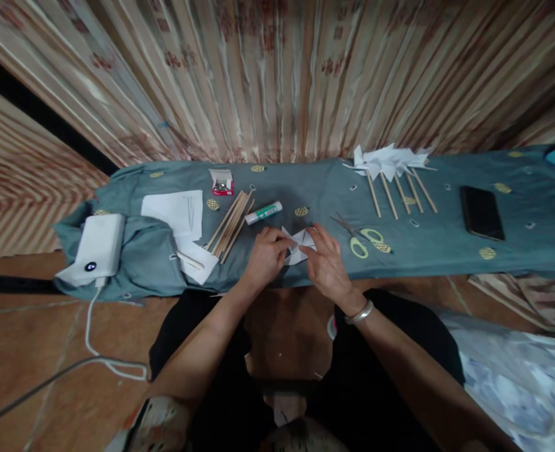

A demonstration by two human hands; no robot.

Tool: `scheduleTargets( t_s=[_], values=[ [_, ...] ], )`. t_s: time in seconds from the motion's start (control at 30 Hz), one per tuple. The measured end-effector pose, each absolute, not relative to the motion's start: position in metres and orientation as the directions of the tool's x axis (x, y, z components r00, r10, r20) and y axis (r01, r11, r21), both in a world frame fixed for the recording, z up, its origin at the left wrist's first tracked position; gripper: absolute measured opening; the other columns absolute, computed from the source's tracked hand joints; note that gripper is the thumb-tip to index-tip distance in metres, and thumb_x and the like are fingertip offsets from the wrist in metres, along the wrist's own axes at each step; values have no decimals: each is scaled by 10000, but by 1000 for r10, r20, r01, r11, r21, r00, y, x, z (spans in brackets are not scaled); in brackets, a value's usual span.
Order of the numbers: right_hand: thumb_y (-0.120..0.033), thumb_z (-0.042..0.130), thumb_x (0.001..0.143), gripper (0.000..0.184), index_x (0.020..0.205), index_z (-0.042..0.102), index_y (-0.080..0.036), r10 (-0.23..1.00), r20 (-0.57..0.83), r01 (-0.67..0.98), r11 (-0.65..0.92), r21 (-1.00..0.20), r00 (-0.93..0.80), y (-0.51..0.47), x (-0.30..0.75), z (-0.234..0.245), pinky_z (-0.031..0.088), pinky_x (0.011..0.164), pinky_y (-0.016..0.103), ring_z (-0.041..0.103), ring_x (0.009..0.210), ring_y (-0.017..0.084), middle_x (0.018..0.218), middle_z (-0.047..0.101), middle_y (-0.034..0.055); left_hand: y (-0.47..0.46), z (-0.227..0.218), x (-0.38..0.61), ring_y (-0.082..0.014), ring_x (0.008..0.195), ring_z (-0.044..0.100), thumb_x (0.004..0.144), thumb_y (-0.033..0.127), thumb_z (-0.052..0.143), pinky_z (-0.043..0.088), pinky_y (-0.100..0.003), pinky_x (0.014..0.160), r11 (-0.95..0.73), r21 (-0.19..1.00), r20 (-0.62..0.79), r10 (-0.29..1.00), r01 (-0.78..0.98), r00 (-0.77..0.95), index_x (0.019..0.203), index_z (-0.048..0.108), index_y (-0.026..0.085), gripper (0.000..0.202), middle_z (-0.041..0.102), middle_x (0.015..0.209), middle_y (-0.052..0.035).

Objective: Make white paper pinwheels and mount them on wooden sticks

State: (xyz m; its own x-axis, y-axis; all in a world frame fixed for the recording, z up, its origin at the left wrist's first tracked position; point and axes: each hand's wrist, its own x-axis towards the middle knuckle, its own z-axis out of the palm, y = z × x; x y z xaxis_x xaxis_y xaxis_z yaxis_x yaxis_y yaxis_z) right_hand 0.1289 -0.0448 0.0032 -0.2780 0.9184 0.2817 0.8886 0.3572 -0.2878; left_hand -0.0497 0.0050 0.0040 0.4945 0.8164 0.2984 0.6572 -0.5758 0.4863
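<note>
A white folded paper pinwheel (297,255) lies between my hands near the front edge of the cloth-covered table. My left hand (269,254) pinches its left side, fingers closed on the paper. On its right side my right hand (327,260) grips the paper with thumb and fingers. The fingers partly cover the folds. Just beyond my left hand lies a glue stick (264,213), white and green. A bundle of wooden sticks (231,226) rests to its left. Scissors (360,237) with yellow-green handles lie right of my right hand.
Finished paper pinwheels on sticks (390,164) lie at the back right. A phone (481,212) is farther right. On the left are paper sheets (172,212), a small red box (222,182) of metal pieces, and a white power bank (99,246) with a cable. A curtain (277,81) hangs behind.
</note>
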Motion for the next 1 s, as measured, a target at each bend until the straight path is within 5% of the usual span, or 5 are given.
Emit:
scheduleTargets(
  t_s=[0.63, 0.83, 1.0],
  values=[
    [-52, 388, 884, 414, 1201, 648, -114, 881, 299, 864, 441, -244, -366, -43, 132, -6, 356, 1087, 525, 296, 1461, 324, 1460, 495, 203, 4, 2, -37, -258, 1060, 496, 909, 185, 581, 381, -409, 828, -653, 323, 249, 757, 685, 605, 945, 752, 188, 175, 679, 1084, -93],
    [-49, 441, 838, 414, 1169, 674, -137, 902, 287, 861, 406, -308, -323, -44, 134, -2, 367, 1085, 540, 293, 1461, 341, 1473, 487, 184, 3, 6, -44, -261, 1088, 522, 832, -1, 451, 424, -433, 863, -552, 472, 299, 834, 687, 465, 1111, 722, 206, 441, 673, 1145, -98],
    [-61, 479, 811, 425, 1171, 696, -132, 904, 295, 844, 403, -354, -308, -43, 138, 0, 387, 1077, 537, 323, 1446, 356, 1446, 511, 190, -3, 3, -56, -234, 1135, 556, 785, 8, 431, 450, -430, 1003, -364, 743, 290, 931, 561, 221, 1136, 717, 194, 490, 656, 1180, -96]
  ],
)
